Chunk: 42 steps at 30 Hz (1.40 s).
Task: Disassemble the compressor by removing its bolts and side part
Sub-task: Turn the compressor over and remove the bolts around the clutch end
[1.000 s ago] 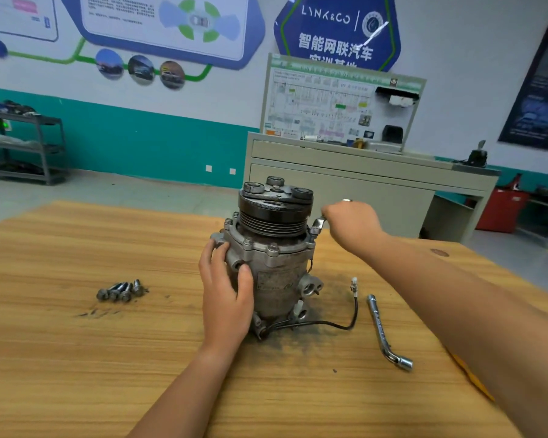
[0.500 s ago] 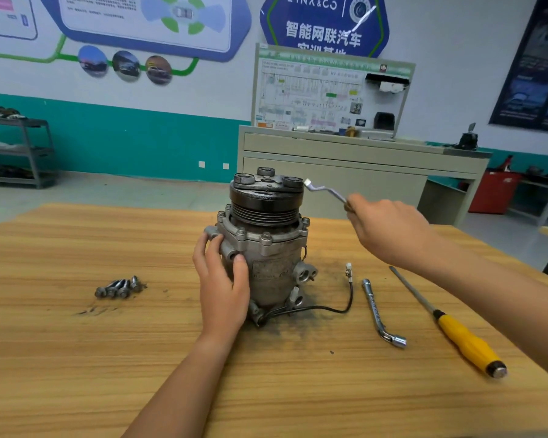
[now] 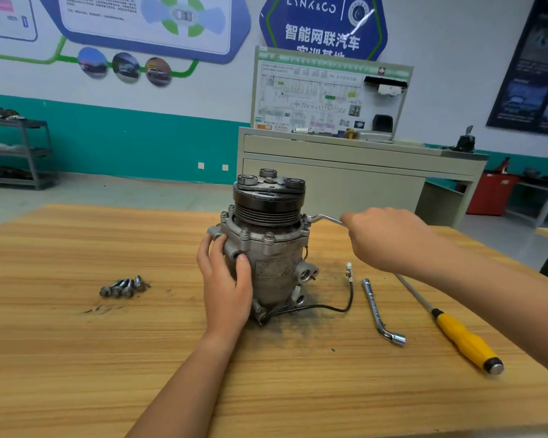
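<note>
Curled tight around the shaft of a bent wrench [image 3: 325, 219], the right hand [image 3: 389, 238] holds the tool roughly level. The tool's far end sits against the right edge of the flange [image 3: 257, 240] on the compressor [image 3: 276, 270]. Whether the wrench head is seated on a bolt there I cannot tell, as the spot is small and partly hidden. The left hand [image 3: 227, 289] grips the left side of the compressor body, with the thumb pressed on the front face and the fingers wrapped toward the back near a mounting lug.

The compressor stands upright near the middle of the wooden table [image 3: 76, 358]. Its black grooved pulley [image 3: 268, 207] is on top, with 3 round pads on the clutch plate above it. At least 2 bolt heads [image 3: 269, 237] show seated in the front of the flange. Dark grime [image 3: 298, 324] stains the table around the base. A black wire [image 3: 329, 307] runs from the base out to the right and curls up to a small white connector [image 3: 348, 269].

4 loose bolts [image 3: 123, 287] lie in a tight row on the table, well to the left of the compressor. To its right lies an L-shaped socket wrench [image 3: 375, 308]. Beyond that is a screwdriver [image 3: 465, 343] with a yellow handle, its metal shaft running up under the right forearm. Both tools lie apart from the compressor.
</note>
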Motion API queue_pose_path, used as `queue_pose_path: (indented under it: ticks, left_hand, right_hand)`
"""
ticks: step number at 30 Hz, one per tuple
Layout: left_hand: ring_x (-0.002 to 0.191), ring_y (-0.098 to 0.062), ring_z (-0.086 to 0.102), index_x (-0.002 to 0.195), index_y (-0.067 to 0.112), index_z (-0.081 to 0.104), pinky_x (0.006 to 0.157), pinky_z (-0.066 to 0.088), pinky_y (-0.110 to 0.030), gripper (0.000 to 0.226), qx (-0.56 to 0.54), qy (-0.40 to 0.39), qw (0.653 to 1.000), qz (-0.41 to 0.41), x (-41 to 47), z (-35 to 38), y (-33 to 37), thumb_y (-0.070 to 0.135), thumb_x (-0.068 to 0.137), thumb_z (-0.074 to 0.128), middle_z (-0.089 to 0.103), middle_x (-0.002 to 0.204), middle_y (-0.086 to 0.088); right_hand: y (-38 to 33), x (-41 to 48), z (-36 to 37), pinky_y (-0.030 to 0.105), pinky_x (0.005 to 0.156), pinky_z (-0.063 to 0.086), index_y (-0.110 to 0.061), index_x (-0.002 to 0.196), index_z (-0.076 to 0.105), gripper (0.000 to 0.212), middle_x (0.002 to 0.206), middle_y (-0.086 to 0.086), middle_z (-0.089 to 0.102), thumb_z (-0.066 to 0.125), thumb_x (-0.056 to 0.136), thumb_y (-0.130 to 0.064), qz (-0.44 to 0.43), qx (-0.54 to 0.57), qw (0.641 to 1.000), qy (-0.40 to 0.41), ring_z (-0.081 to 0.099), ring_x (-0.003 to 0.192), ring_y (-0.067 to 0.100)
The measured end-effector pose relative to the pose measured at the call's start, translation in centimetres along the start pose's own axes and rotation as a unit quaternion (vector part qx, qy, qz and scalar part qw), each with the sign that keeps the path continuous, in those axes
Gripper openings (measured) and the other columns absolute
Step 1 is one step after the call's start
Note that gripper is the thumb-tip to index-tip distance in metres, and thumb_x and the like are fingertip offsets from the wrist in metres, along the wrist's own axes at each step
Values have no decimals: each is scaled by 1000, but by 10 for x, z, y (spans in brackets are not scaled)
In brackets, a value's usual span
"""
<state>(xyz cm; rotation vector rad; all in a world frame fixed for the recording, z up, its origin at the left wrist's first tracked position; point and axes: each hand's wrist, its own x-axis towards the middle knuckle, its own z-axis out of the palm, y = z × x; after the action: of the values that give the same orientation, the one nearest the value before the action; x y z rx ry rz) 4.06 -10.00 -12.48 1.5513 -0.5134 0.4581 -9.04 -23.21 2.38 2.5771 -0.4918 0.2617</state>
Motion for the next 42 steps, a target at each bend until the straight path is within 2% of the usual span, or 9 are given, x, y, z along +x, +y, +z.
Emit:
queue_pose_path:
  ticks: [6,16,18,23,27,32,35,38,42]
  left_hand:
    - [113,18,22,135,5,40,82,14,12,41,8,9,1000,4,1,-1,1,15,95,46,23,148,-7]
    - [112,18,23,136,8,38,82,15,12,53,11,0,1000,14,1,-2,2,33,89,40,22,148,-4]
    - [119,12,23,136,10,38,90,16,6,49,14,0,1000,17,0,-2,2,31,92,42,21,149,-1]
    - [138,-13,21,135,12,40,110,21,-29,42,26,9,1000,14,0,-2,1,23,95,46,19,150,-3]
    - [138,-14,21,135,11,41,112,21,-32,53,25,10,1000,5,-1,-3,5,36,87,40,20,150,-3]
    - [138,-17,23,135,12,41,114,22,-47,57,35,10,999,-7,-1,-3,8,38,85,37,23,150,-4]
    - [137,-17,24,134,12,42,113,23,-49,56,36,10,999,-7,-1,-4,9,37,85,37,24,149,-5]
    - [138,-17,23,135,12,41,113,22,-49,55,34,10,999,-5,-1,-4,9,37,85,38,23,149,-5]
    - [138,-17,22,133,12,43,113,20,-51,54,39,17,999,-2,-1,-4,10,36,85,38,24,149,-5]
  right_hand:
    - [-4,-3,-13,24,40,26,-12,106,55,21,57,-1,35,41,91,-8,-41,-99,994,13,32,46,13]
    - [-13,-11,-24,23,40,26,-5,111,51,21,58,1,31,48,90,-2,-77,-170,982,-15,29,45,13]
    - [-13,-8,-25,23,39,26,-7,107,52,19,59,1,33,46,90,-1,-75,-173,982,-20,30,46,14]
    - [-6,-2,-32,24,39,25,-9,104,51,17,60,0,37,44,91,0,-88,-189,978,-22,34,47,13]
    - [-14,-7,-30,24,38,24,-6,103,50,15,59,2,34,47,90,1,-93,-193,976,-27,31,46,14]
    - [-15,-6,-29,25,41,28,-6,106,51,18,61,2,35,45,90,1,-63,-164,984,-31,33,48,14]
    - [-17,-5,-31,27,50,34,-8,98,50,14,61,2,35,45,90,2,-67,-165,983,-30,33,49,15]
    - [-17,-1,-35,26,45,31,-10,83,42,15,61,1,37,45,89,3,-77,-179,980,-31,34,48,15]
    - [-5,8,-36,25,44,33,-12,85,46,12,60,0,39,41,96,-12,-97,-184,978,-16,36,49,13]
